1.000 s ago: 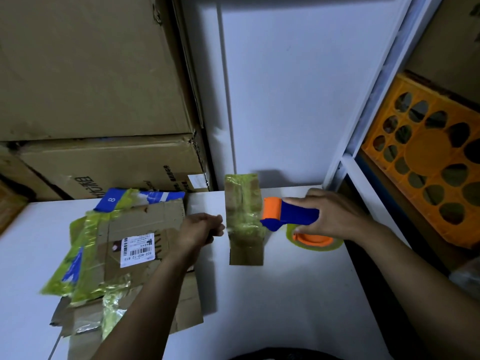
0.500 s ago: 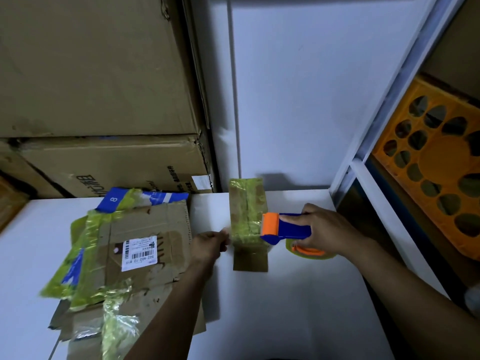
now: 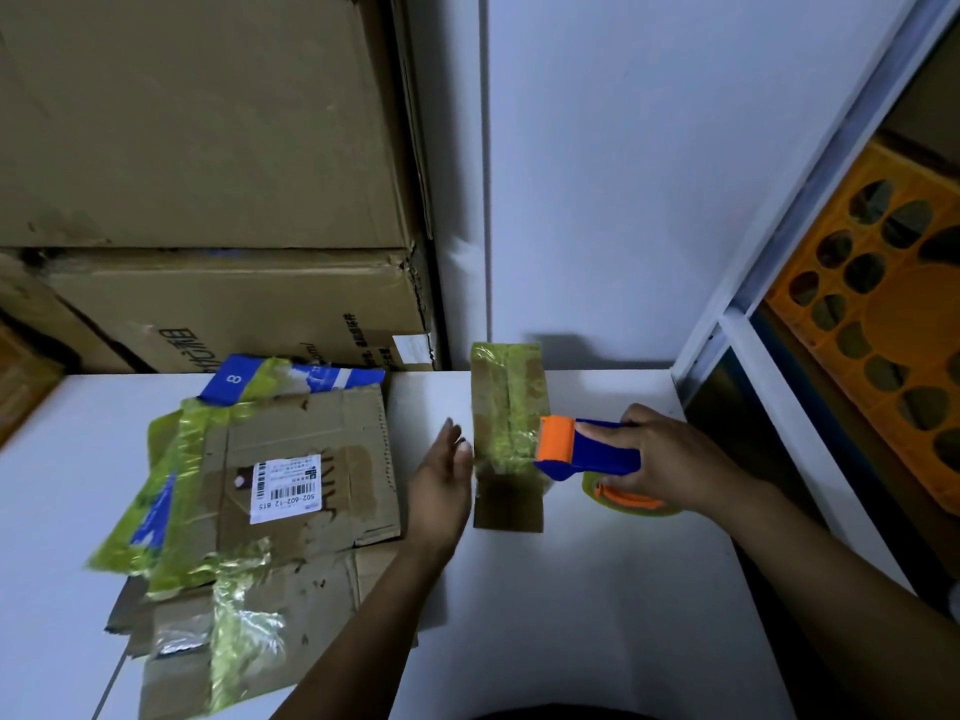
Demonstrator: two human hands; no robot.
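1. A small cardboard box [image 3: 509,439] wrapped in shiny yellow-green tape lies flat on a white table [image 3: 597,589], toward the far edge at 12 o'clock and close to the wall. Its long axis runs from 12 to 6 o'clock, with one short end pointing at the wall and the other at the person.
2. The right hand [image 3: 670,459], at 3 o'clock from the box, has its fingers curled round the blue handle of a tape dispenser [image 3: 587,452].
3. The dispenser lies crosswise to the box, its long axis running from 3 to 9 o'clock. Its orange head points to 9 o'clock and meets the right-hand part of the box's top, about midway along.
4. The tape roll [image 3: 631,504], yellow-green round an orange hub, shows beneath the right hand at 4 o'clock from the box.
5. The left hand [image 3: 441,470] is spread flat at 9 o'clock from the box, fingers straight and pointing to 12 o'clock, palm turned toward the box's left side. It is just beside the box, and whether it touches cannot be told.
6. A pile of flattened cardboard [image 3: 291,459], strewn with yellow-green tape and blue wrapping, lies at 9 o'clock on the table. A white barcode label [image 3: 288,488] is on its top sheet.
7. Large brown cartons [image 3: 208,122] are stacked at 10 o'clock behind the table. An orange crate [image 3: 893,324] with round holes sits in shelving at 2 o'clock.
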